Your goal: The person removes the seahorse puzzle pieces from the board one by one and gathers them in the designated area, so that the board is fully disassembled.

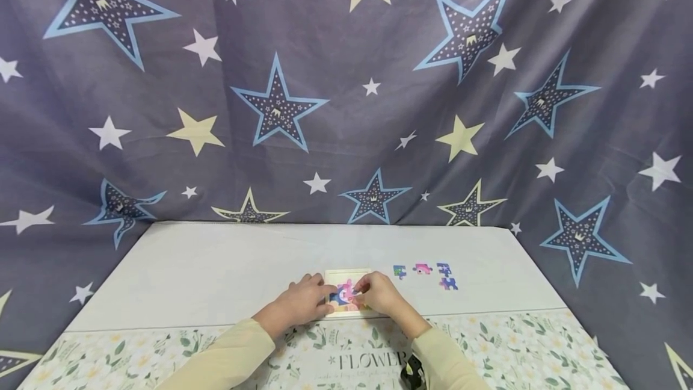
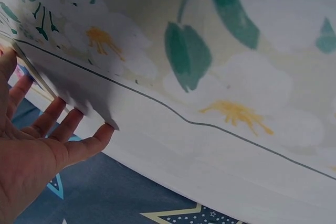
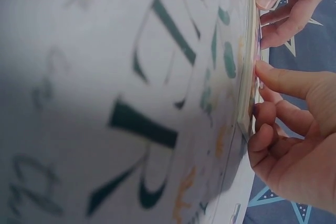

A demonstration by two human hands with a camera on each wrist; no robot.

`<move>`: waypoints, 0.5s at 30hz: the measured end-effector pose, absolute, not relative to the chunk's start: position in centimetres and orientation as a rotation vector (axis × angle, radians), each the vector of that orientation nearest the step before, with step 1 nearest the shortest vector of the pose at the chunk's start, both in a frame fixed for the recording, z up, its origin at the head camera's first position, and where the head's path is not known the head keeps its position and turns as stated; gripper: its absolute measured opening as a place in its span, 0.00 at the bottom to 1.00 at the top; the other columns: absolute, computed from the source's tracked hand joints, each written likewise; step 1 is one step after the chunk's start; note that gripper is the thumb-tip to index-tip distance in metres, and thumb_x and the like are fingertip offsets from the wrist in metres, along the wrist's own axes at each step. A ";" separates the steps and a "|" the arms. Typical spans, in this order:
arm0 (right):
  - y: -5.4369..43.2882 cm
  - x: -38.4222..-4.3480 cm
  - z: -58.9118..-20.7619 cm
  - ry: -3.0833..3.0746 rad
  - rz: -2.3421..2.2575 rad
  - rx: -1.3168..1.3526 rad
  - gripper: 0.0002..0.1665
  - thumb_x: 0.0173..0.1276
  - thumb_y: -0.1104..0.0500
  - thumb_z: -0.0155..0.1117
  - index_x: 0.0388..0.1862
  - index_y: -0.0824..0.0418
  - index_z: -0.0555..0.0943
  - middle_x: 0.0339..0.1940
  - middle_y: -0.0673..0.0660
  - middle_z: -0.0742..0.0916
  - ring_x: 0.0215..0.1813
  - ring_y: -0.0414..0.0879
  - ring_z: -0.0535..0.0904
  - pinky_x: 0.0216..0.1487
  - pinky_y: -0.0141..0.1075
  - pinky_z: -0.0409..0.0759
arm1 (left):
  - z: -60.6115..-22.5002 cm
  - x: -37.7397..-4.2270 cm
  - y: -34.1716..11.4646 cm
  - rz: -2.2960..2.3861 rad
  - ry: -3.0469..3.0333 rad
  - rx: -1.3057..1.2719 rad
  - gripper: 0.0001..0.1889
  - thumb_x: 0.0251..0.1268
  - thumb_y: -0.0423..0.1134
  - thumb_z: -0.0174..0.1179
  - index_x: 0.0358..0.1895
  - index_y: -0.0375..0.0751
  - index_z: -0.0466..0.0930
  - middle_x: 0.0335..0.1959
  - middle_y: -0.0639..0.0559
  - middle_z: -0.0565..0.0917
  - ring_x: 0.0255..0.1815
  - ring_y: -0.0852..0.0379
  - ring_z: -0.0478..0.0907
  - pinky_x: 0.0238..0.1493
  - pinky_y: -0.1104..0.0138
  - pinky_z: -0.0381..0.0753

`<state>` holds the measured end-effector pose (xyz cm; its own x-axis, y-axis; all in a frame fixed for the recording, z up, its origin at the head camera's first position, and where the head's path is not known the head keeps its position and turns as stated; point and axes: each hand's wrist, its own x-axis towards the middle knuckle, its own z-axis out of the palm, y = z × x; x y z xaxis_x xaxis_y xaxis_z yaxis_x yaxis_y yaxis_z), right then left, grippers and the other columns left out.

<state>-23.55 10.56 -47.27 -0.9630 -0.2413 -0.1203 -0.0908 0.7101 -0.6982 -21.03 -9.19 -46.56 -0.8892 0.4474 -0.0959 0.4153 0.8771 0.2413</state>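
Note:
A small jigsaw puzzle frame [image 1: 346,271] with a pale rim lies on the white part of the table, partly filled with a pink and blue picture [image 1: 341,295]. My left hand [image 1: 303,301] rests at its left side; in the left wrist view that hand [image 2: 31,148] has fingertips touching the frame edge [image 2: 38,74] and the table. Over the right part of the frame, my right hand [image 1: 381,295] pinches a puzzle piece, mostly hidden by the fingers. The right wrist view shows the right hand [image 3: 299,140] with thumb and fingers at the frame [image 3: 244,93].
Several loose puzzle pieces [image 1: 423,269] lie to the right of the frame. A floral cloth with lettering [image 1: 373,361] covers the near part of the table. Behind the table hangs a dark curtain [image 1: 346,155] with stars.

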 end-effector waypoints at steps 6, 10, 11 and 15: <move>10.6 -23.4 -47.4 2.716 -1.109 -0.264 0.08 0.52 0.64 0.72 0.31 0.61 0.81 0.28 0.52 0.79 0.30 0.43 0.73 0.31 0.32 0.73 | -46.9 -21.1 -9.2 0.321 2.909 0.681 0.24 0.63 0.57 0.55 0.61 0.55 0.74 0.47 0.51 0.75 0.43 0.56 0.69 0.47 0.47 0.75; 10.6 -23.4 -47.5 2.730 -1.109 -0.282 0.08 0.51 0.64 0.72 0.30 0.61 0.81 0.27 0.52 0.80 0.30 0.42 0.73 0.31 0.31 0.73 | -46.9 -21.1 -9.2 0.320 2.915 0.686 0.24 0.63 0.57 0.55 0.61 0.54 0.74 0.47 0.51 0.75 0.43 0.56 0.69 0.46 0.47 0.75; 10.6 -23.4 -47.5 2.732 -1.109 -0.282 0.08 0.51 0.64 0.72 0.30 0.61 0.82 0.27 0.51 0.80 0.30 0.42 0.73 0.31 0.31 0.73 | -46.9 -21.1 -9.2 0.320 2.915 0.687 0.24 0.63 0.57 0.55 0.61 0.54 0.74 0.47 0.51 0.75 0.43 0.56 0.69 0.46 0.47 0.75; 10.5 -23.4 -47.4 2.735 -1.102 -0.268 0.08 0.52 0.64 0.73 0.30 0.60 0.82 0.27 0.51 0.80 0.30 0.42 0.73 0.31 0.31 0.73 | -46.8 -21.1 -9.3 0.320 2.916 0.693 0.24 0.63 0.57 0.55 0.60 0.54 0.74 0.47 0.50 0.75 0.43 0.55 0.69 0.46 0.46 0.76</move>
